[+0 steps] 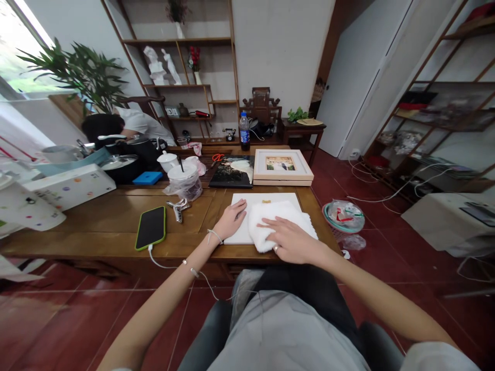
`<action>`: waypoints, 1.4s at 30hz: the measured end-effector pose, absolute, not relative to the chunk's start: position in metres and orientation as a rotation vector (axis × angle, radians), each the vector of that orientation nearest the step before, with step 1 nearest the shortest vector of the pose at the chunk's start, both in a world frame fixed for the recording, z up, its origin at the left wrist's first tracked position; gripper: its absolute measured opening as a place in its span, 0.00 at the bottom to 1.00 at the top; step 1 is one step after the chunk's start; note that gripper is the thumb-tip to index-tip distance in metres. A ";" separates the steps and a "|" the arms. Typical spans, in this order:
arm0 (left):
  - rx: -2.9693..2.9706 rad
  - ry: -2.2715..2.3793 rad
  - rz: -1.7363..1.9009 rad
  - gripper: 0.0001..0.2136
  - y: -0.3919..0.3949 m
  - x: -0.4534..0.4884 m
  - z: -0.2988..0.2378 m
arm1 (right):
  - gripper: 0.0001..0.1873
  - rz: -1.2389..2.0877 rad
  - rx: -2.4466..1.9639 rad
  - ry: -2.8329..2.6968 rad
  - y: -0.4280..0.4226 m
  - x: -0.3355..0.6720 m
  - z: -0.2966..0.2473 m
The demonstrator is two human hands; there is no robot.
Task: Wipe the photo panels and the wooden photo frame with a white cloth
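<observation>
At the centre of the frame, a thick, fluffy white cloth (pixel 284 208), softly rumpled and folded over on itself, lies across the right part of a flat, smooth white panel (pixel 240 234) with straight edges and a small gold-coloured piece (pixel 266 201) near its far edge, all on the brown wooden tabletop (pixel 209 237). The right hand (pixel 288 236) rests palm down on the cloth, its fingers spread; the left hand (pixel 232 218) lies flat, fingers extended, on the panel's left side.
</observation>
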State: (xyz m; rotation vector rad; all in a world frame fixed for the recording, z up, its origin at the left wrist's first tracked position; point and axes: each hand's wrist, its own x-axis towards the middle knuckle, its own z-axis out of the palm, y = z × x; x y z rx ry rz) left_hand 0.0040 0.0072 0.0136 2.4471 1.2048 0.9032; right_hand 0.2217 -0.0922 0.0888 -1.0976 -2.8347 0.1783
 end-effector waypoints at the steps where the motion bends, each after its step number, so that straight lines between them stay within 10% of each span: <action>1: 2.445 1.202 0.905 0.18 0.007 0.004 0.014 | 0.20 0.172 -1.129 -2.810 -0.082 0.221 0.087; 11: 2.376 1.221 0.927 0.19 0.009 0.004 0.011 | 0.22 0.045 -1.602 -2.459 -0.004 0.179 0.060; 27: 2.417 1.164 1.016 0.17 0.007 0.003 0.011 | 0.18 0.256 -1.054 -2.757 -0.116 0.210 0.079; 42: 2.443 1.177 0.953 0.14 0.004 0.004 0.021 | 0.14 0.146 -1.071 -2.779 0.030 0.162 0.099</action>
